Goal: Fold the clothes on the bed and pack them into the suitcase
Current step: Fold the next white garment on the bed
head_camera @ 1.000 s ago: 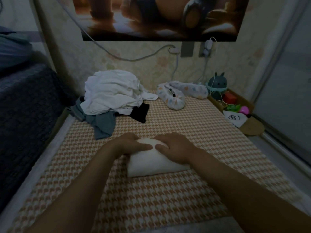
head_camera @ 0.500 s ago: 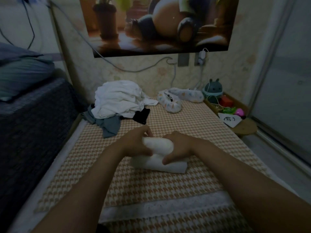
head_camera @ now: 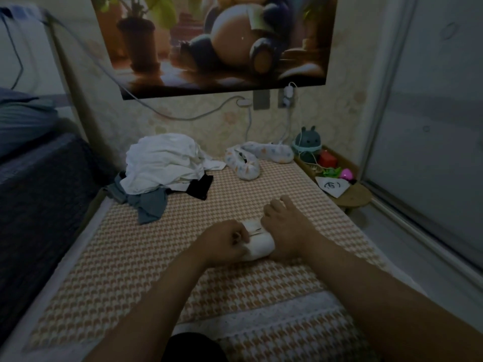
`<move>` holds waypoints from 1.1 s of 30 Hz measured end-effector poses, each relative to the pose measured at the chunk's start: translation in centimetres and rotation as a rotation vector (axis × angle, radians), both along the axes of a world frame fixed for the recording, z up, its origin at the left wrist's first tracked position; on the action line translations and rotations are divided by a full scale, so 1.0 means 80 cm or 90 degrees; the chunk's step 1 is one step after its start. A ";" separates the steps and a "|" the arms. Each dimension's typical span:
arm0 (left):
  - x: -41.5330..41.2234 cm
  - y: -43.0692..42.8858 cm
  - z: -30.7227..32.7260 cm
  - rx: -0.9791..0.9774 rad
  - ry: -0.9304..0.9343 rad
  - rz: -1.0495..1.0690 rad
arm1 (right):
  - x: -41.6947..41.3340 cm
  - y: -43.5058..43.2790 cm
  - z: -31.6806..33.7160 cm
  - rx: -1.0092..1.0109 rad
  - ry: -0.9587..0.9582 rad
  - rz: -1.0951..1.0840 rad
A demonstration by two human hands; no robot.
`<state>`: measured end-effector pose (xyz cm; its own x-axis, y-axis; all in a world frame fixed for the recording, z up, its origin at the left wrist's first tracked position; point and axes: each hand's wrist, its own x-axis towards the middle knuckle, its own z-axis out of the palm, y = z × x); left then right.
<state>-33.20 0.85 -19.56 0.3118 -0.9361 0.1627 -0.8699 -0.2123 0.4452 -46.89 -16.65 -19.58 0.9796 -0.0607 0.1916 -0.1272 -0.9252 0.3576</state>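
A small white garment (head_camera: 259, 244), rolled into a tight bundle, lies on the checked bed cover (head_camera: 183, 246) in the middle of the view. My left hand (head_camera: 224, 241) grips its left end with curled fingers. My right hand (head_camera: 285, 226) curls over its right end from above. A heap of unfolded clothes (head_camera: 162, 165) sits at the far left of the bed: white pieces on top, a grey one (head_camera: 149, 205) and a black one (head_camera: 200, 188) underneath. No suitcase is in view.
A dotted fabric item (head_camera: 251, 163) lies at the head of the bed. A low wooden stand (head_camera: 350, 197) with a green toy, small coloured things and a paper note stands at the right. A dark piece of furniture (head_camera: 39, 205) borders the left side; a sliding door is on the right.
The flat folded white piece has been rolled into a narrower bundle. Both hands moved closer together onto its ends, and the view tilted up and shifted left.
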 end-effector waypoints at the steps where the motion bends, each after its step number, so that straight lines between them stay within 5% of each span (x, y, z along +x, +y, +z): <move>1: -0.001 -0.002 0.008 0.007 0.034 0.017 | -0.001 0.001 0.002 -0.005 0.019 0.003; 4: 0.000 -0.017 0.024 0.027 0.104 0.043 | -0.006 0.005 -0.001 0.078 0.040 0.009; 8: -0.004 -0.040 0.015 0.121 -0.128 0.013 | -0.024 0.011 -0.027 0.239 -0.019 0.000; 11: -0.012 -0.047 -0.017 0.289 -0.132 0.005 | -0.030 0.010 -0.039 0.212 -0.001 -0.011; 15: -0.017 -0.040 -0.048 0.176 -0.208 0.040 | -0.030 0.009 -0.039 0.155 -0.011 -0.005; 23: -0.014 -0.078 -0.043 -0.061 -0.185 -0.054 | -0.036 -0.020 -0.035 0.108 -0.224 0.013; 33: -0.018 -0.137 -0.040 0.033 -0.190 -0.099 | -0.031 -0.065 -0.018 0.129 -0.073 -0.087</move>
